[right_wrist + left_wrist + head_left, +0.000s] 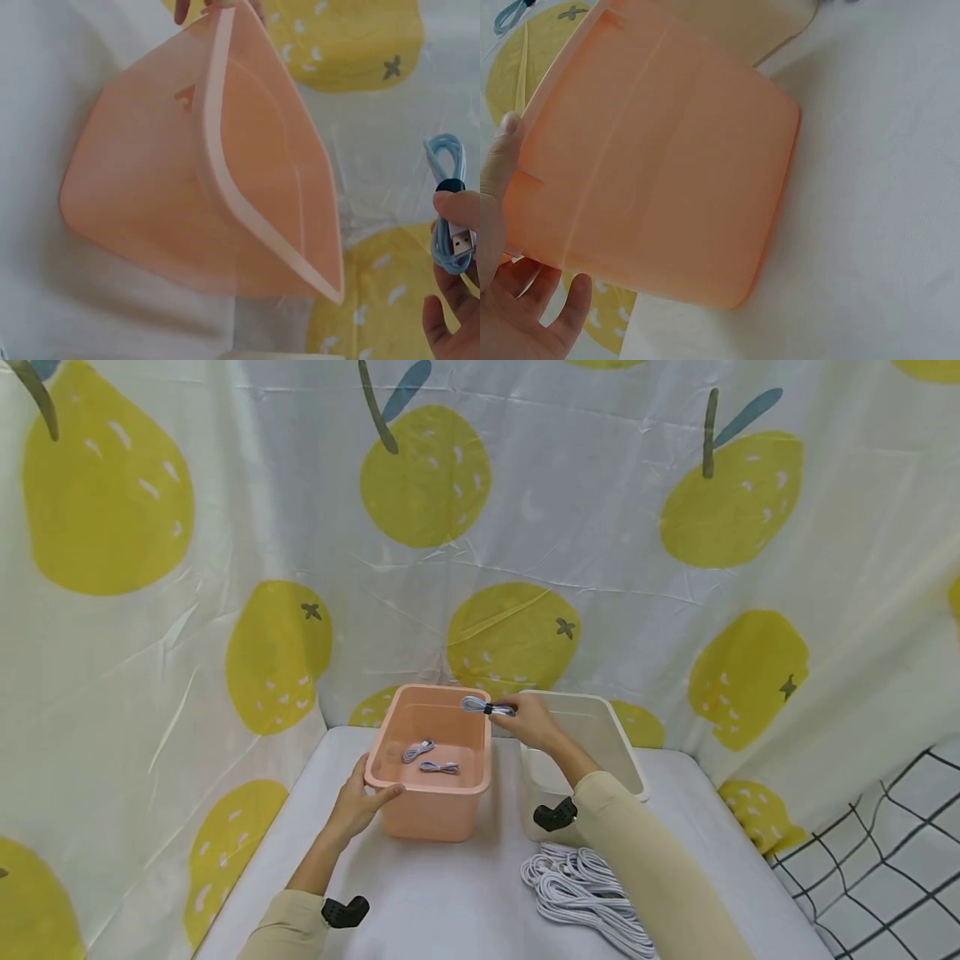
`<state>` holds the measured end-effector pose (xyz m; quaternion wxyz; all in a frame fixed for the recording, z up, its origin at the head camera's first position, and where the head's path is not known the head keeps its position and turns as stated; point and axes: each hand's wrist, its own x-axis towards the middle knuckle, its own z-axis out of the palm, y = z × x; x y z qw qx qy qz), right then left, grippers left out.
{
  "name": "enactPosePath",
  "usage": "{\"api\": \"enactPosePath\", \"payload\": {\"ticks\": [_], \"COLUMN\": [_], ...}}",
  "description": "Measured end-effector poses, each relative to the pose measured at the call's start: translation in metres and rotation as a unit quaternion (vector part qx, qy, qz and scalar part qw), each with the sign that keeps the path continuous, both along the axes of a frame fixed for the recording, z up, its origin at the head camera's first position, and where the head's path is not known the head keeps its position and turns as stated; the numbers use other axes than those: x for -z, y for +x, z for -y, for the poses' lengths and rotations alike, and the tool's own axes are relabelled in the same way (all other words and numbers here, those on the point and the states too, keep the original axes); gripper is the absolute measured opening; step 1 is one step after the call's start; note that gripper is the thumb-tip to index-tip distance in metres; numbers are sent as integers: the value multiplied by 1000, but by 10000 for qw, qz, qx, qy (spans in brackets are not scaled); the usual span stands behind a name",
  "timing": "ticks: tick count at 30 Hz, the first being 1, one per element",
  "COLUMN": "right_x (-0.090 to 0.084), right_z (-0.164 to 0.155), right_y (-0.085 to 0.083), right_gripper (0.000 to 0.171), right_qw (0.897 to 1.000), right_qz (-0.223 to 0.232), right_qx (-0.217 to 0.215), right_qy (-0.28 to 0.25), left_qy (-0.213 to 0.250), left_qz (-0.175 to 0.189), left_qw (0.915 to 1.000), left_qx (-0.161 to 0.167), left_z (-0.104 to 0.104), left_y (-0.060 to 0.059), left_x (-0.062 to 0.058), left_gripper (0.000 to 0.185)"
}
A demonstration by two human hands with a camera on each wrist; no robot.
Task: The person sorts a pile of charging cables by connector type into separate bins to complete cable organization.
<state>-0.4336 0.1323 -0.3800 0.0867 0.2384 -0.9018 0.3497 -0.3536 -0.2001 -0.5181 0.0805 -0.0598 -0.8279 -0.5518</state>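
Left hand was parked on the near left corner of the pink bin, just below the middle of the head view. Thumb lay across the front wall and the fingers wrapped the side, so it was grasping the bin, probably just to keep it from sliding on the white tabletop. In the left wrist view you could see the thumb tip up along the bin's edge at the left of the frame.

Right hand was up over the bin's far right rim, pinching a small coiled blue cable by its dark tie. The loop stuck out to the left over the bin opening, which looked like the point of holding it there. The right wrist view showed the fingertips clamped on the plug end, lower right of the frame.

Two more bundled cables already lay on the bin floor. A white bin sat just beside the pink one on the right, and a pile of loose white cables lay below it in the frame, partly under the right sleeve.
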Motion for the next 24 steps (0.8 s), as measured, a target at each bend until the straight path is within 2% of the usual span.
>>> {"api": "enactPosePath", "payload": {"ticks": [6,11,16,24], "right_x": [-10,-17,-14,-2], "right_z": [25,39,40,37], "right_y": [-19,-32,-36,-36], "right_gripper": [34,46,57,52], "right_qw": [9997,9987,9982,9983], "right_qz": [-102,-254,-118,136], "right_qx": [119,343,329,63], "right_qy": [206,296,488,562], "left_qy": [-1,2,-1,-21], "left_qz": [19,-43,-79,-183], "left_qw": [10000,10000,10000,9998], "left_qx": [-15,-9,41,-43], "left_z": [1,0,-2,0], "left_y": [-2,-2,-2,-3], "left_x": [-1,0,0,2], "left_gripper": [100,99,96,98]}}
